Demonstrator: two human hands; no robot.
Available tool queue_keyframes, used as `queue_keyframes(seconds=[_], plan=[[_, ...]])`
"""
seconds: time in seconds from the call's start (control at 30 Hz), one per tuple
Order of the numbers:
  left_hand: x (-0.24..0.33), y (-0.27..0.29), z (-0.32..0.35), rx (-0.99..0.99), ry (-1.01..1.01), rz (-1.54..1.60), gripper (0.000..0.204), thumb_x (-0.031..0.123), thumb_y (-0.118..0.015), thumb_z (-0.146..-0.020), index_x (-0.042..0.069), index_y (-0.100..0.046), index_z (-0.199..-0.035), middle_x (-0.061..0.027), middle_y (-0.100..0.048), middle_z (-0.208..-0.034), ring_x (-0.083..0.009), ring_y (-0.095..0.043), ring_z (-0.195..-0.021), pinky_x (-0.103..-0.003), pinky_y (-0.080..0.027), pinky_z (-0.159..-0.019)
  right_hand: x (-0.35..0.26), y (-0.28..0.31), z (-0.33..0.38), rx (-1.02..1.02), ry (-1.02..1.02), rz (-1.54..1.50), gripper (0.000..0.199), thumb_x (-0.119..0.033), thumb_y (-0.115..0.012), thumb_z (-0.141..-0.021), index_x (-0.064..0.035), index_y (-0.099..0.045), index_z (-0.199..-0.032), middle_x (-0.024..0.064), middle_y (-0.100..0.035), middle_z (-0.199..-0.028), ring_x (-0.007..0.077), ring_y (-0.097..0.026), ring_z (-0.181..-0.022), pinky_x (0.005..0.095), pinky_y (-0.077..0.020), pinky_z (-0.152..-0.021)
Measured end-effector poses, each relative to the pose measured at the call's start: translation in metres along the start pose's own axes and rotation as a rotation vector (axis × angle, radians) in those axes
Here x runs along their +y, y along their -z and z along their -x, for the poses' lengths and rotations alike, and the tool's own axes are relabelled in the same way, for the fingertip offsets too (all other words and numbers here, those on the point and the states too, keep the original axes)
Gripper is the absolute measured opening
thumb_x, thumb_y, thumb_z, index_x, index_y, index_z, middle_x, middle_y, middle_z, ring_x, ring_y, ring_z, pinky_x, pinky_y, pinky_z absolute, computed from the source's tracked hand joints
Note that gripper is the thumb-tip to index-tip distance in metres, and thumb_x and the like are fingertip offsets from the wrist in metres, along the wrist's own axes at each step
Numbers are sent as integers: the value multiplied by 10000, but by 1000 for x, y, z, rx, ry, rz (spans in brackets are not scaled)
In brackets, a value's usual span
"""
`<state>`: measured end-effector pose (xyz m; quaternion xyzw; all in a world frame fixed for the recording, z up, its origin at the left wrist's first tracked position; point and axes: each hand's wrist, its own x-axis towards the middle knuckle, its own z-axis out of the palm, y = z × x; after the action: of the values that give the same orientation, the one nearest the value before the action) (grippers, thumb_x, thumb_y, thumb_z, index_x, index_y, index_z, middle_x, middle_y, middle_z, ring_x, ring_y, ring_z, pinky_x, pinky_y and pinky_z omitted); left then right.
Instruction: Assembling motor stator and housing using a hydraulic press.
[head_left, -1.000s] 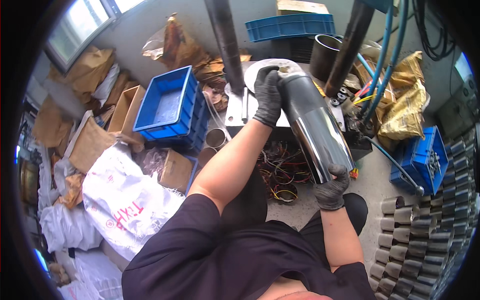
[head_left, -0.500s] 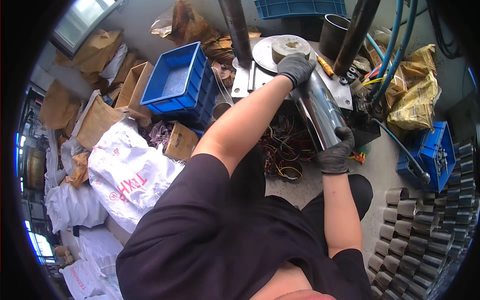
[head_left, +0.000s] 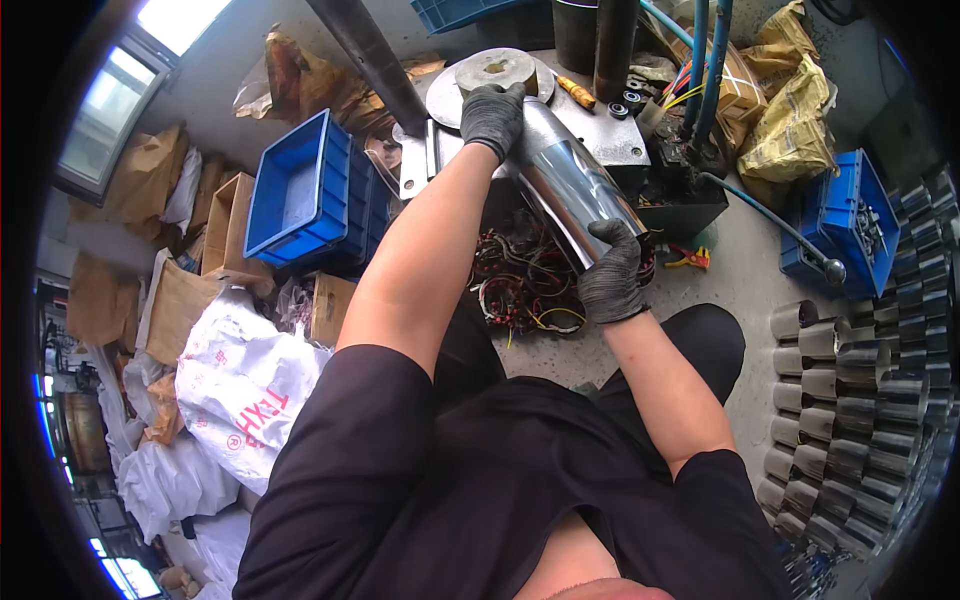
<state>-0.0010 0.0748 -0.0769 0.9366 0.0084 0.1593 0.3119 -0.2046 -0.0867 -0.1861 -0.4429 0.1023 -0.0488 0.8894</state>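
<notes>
A shiny metal cylinder [head_left: 577, 185] slants between my gloved hands, its far end toward the press plate. My left hand [head_left: 491, 120] is closed at that far end, close against the thick grey ring [head_left: 497, 70]; its fingertips are partly hidden. Around the near end wraps my right hand [head_left: 613, 275], thumb on top and fingers underneath. The ring rests on a round metal disc [head_left: 440, 103], which lies on the steel plate [head_left: 603, 133] between two dark posts. Beside the disc lies a yellow-orange handled tool [head_left: 576, 92].
Below the plate sits a tangle of coloured wires [head_left: 520, 290]. Blue crates [head_left: 310, 195] and a white sack [head_left: 245, 385] stand left. At right are a lever with a ball end [head_left: 833, 271], a blue bin [head_left: 845, 235] and stacked metal sleeves [head_left: 850, 400]. Red-yellow pliers [head_left: 688, 258] lie on the floor.
The whole scene has shifted left and slightly up in the view as the head turned. Both hands keep their hold on the cylinder, which stays at much the same slant.
</notes>
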Motion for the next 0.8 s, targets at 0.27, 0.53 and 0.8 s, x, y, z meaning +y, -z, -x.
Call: queue_keyframes(seconds=[0.27,0.53,0.8], plan=[[-11,16,10,-92,-154,-299,258,177,-494,-955,135,-663,-1145,-210,-693,-1161,-388,-671,-1091,-471,-522,-957,-75,-44,14,60,-381,-645,609,-387,-686,-781,-36,-576,-1267,203,-627,-1249,388,-633,-1138,506,-528,-1001],[-7,14,11,-42,-147,-380,274,168,-474,-960,97,-677,-1131,-202,-698,-1149,-391,-678,-1050,-484,-520,-949,-58,-33,-8,202,-309,-549,383,-320,-672,-749,-92,-633,-1055,149,-643,-1077,320,-629,-961,437,-526,-882],[-46,5,8,68,22,219,519,429,-497,-966,-31,-737,-952,-277,-711,-910,-422,-685,-894,-471,-495,-885,-55,-42,18,17,-298,-569,550,-285,-636,-768,-24,-592,-1250,189,-637,-1155,338,-654,-1034,441,-547,-935]])
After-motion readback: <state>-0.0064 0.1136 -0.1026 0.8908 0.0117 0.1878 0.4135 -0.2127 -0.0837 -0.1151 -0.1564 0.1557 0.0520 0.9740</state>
